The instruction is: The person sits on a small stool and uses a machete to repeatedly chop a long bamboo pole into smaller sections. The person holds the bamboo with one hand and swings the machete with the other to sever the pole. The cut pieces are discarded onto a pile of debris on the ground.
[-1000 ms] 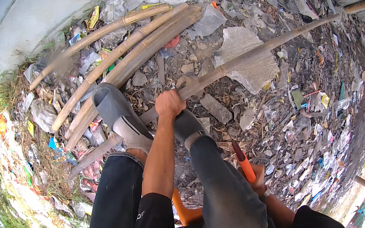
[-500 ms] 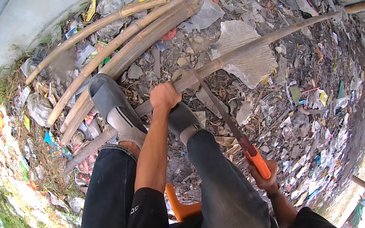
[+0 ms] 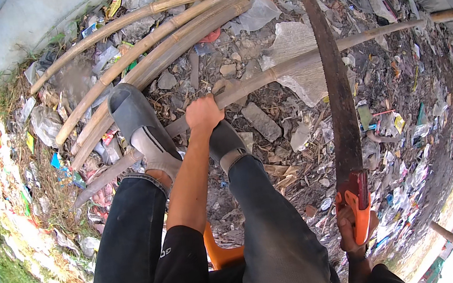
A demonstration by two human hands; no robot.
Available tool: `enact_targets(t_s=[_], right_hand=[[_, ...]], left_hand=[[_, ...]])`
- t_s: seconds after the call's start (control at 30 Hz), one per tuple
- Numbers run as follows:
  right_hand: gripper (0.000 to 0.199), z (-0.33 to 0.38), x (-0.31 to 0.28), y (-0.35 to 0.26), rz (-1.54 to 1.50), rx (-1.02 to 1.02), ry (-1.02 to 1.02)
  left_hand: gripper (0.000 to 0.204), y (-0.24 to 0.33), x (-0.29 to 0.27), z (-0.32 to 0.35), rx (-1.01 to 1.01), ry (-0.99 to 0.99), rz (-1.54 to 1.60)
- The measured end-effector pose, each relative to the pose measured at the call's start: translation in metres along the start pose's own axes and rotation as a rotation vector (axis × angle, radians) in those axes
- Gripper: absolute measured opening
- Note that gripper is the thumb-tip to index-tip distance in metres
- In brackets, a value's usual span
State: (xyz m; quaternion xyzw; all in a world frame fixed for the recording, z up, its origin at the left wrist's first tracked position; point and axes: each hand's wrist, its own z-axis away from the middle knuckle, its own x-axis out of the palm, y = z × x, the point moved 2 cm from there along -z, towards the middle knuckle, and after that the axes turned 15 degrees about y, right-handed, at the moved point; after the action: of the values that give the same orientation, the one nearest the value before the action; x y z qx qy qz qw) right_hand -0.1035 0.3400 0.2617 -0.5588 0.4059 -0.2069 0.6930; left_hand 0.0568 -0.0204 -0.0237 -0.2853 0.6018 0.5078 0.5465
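Observation:
My left hand (image 3: 204,114) is closed around a long bamboo pole (image 3: 264,80) that runs from lower left to far right. My left foot, in a grey slipper (image 3: 131,112), rests across the pole's left part; my right foot (image 3: 225,140) is just below my left hand. My right hand (image 3: 352,230) grips the orange handle of a handsaw (image 3: 336,94). The saw's dark, worn blade points away from me, its flat side showing, and crosses in front of the pole in view. Whether the blade touches the pole cannot be told.
Several cut bamboo lengths (image 3: 150,51) lie at the far left. A flat broken slab (image 3: 297,62) lies behind the pole. Plastic litter and rubble cover the ground, with a pale wall (image 3: 43,28) beyond. An orange seat (image 3: 221,255) shows between my legs.
The saw has come away from its place on the pole beside my left hand. It has swung right and turned flat, and my right hand has moved right and nearer me. My left hand stays.

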Motion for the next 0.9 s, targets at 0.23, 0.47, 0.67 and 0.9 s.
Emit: enact_targets(t_s=[0.23, 0.47, 0.67, 0.9], right_hand=[[0.01, -0.031, 0.066, 0.042, 0.276, 0.084, -0.112], [0.018, -0.017, 0.078, 0.061, 0.24, 0.121, -0.224], [0.014, 0.028, 0.033, 0.048, 0.329, 0.126, -0.238], [0.013, 0.009, 0.066, 0.048, 0.256, 0.191, -0.155]], left_hand=[[0.04, 0.001, -0.004, 0.0, 0.024, -0.001, 0.011], [0.038, 0.0, -0.006, 0.0, 0.0, -0.017, 0.019], [0.037, -0.003, -0.005, 0.0, 0.006, -0.001, 0.038], [0.036, -0.001, -0.001, 0.002, -0.02, 0.017, 0.037]])
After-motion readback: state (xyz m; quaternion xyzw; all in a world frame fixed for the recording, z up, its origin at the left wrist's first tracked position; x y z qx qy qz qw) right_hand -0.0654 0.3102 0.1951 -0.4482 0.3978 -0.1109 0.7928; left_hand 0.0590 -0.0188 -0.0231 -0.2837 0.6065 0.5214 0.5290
